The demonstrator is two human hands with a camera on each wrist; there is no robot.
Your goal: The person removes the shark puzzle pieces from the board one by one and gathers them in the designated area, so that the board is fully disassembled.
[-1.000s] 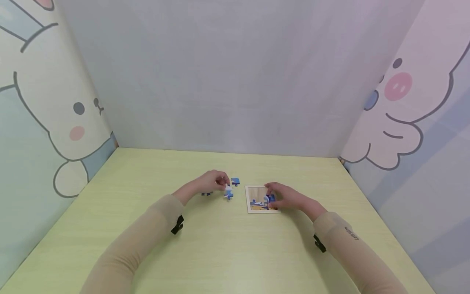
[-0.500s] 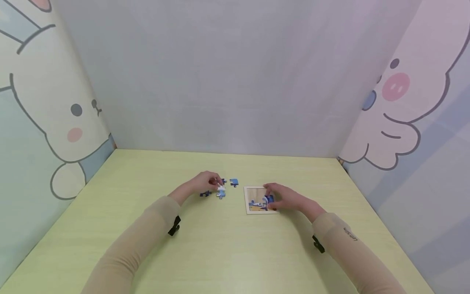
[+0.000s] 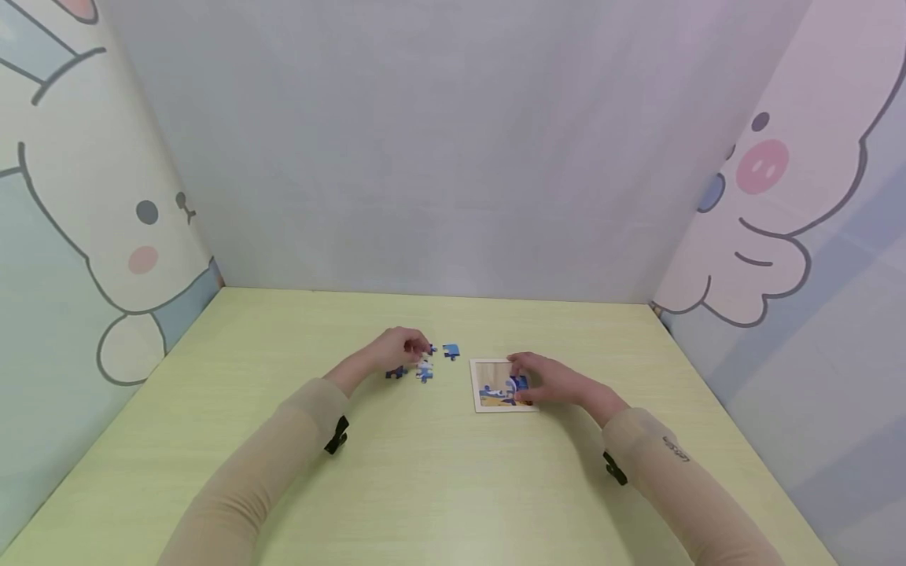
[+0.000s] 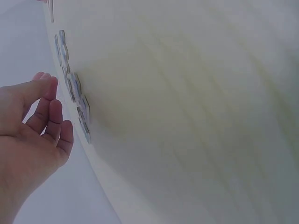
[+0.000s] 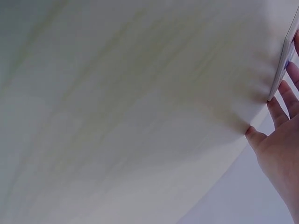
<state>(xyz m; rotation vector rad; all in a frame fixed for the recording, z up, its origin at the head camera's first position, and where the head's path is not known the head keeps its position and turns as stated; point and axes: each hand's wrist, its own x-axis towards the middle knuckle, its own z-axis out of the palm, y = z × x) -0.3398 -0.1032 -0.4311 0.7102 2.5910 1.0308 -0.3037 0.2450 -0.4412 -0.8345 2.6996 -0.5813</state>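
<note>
In the head view my left hand (image 3: 399, 350) hovers just above several loose jigsaw pieces, thumb and index fingertips close together. No piece shows between those fingers in the left wrist view, where the hand (image 4: 37, 121) is apart from the pieces (image 4: 77, 93). A white-and-blue piece (image 3: 425, 373) lies under the fingertips. My right hand (image 3: 555, 380) rests on the right side of a square wooden puzzle frame (image 3: 476, 387), fingers spread, covering part of it. Joined pieces (image 3: 498, 395) fill its lower and right parts. In the right wrist view, fingertips touch the frame's edge (image 5: 280, 70).
A dark blue piece (image 3: 395, 373) lies by the left wrist, and a light blue piece (image 3: 451, 351) sits between the hands. The pale yellow table (image 3: 439, 487) ends at a grey curtain (image 3: 439, 157) behind. Cartoon-printed curtains (image 3: 141, 236) stand at both sides.
My left hand has carried the white-and-blue piece leftward to the other loose pieces and let it go there. My right hand has stayed on the frame.
</note>
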